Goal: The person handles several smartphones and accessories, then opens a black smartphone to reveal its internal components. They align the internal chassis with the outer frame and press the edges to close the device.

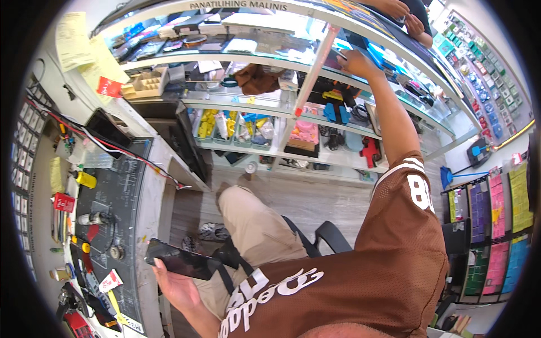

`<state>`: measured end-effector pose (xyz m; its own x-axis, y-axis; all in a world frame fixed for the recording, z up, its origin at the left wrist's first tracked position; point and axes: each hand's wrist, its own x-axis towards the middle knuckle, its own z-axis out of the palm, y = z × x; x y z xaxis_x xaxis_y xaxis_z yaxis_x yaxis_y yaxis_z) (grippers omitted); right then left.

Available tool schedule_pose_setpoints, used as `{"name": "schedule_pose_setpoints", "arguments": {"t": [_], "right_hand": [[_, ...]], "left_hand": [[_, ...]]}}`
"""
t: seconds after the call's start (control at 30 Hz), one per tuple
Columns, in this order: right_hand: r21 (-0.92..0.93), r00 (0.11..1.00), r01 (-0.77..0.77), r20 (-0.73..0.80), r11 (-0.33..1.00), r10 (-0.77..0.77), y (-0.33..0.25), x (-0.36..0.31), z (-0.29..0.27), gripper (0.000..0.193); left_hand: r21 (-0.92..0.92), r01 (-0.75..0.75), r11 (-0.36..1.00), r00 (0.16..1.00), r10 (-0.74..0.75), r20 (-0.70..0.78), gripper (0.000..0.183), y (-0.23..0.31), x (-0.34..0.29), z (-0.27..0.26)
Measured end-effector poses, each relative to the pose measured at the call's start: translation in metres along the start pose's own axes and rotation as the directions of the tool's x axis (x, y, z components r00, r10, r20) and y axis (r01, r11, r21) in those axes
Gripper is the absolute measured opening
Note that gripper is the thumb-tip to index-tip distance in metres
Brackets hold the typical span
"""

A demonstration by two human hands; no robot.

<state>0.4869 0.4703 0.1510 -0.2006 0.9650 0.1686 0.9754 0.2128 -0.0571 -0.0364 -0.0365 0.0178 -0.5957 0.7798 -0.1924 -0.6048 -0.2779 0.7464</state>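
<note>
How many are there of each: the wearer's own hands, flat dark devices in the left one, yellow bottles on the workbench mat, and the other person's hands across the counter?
Own hands, left hand and right hand: 2
Flat dark device: 1
Yellow bottle: 1
Other person's hands: 2
Total: 6

My right arm [396,115] extended to shelf [309,84], right hand [360,63] curled; left hand [179,286] well apart from shelf, palm up, gripping.
</note>
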Motion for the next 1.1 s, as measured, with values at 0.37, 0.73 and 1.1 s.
{"name": "schedule_pose_setpoints", "arguments": {"t": [0.37, 0.73, 1.1], "right_hand": [[0.96, 0.956, -0.109, 0.03, 0.258, 0.29, 0.102, -0.057, -0.004, 0.041], [0.934, 0.888, 0.203, -0.048, -0.295, 0.458, -0.024, -0.18, 0.06, 0.03], [0.84, 0.849, 0.374, -0.14, -0.393, 0.509, -0.064, -0.229, 0.078, 0.036]], "left_hand": [[-0.081, 0.057, 0.995, 0.998, -0.058, -0.003, 0.03, -0.031, 0.008, 0.032], [-0.096, 0.127, 0.987, 0.985, -0.114, 0.129, 0.033, -0.056, 0.019, 0.046], [-0.091, 0.177, 0.98, 0.971, -0.158, 0.181, 0.03, -0.071, 0.028, 0.068]]}}
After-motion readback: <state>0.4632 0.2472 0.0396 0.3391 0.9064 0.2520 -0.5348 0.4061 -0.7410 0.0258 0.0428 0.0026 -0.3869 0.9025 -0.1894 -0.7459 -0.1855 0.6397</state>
